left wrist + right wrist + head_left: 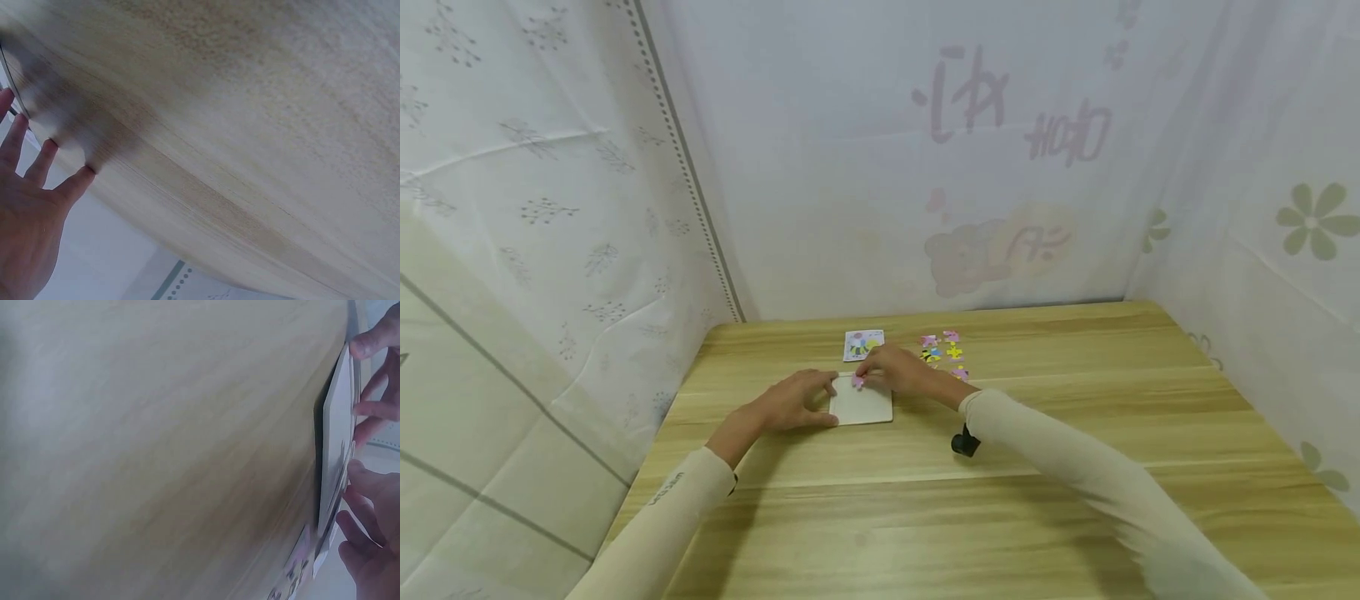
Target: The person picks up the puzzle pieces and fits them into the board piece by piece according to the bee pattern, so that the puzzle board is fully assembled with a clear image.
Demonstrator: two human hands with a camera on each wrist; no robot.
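Pale cloth hangs across the back and both sides of the frame, printed with sprigs, flowers and faint lettering. Below it, the wood-grained surface fills the lower middle. My 2 forearms come in from the lower left and lower right in cream sleeves. My left grip, just left of centre, has its fingers apart and rests against the left side of a pale board, thumb at the lower left corner. My right grip, right of that, has thumb and finger together, clamped on a pink puzzle piece.

The board lies flat near the centre of the frame. Just above it sits a picture card, partly behind my right hand, and to the right are at least 5 loose puzzle pieces. The pink piece, smallest of all, is over the board's upper left; I can't tell whether it touches down.

To set it well, I'd judge, I should check its picture against the card, turn it until its edges run with the corner, then press it flat with 1 fingertip, my left hand bracing lightly so the board can't skid.
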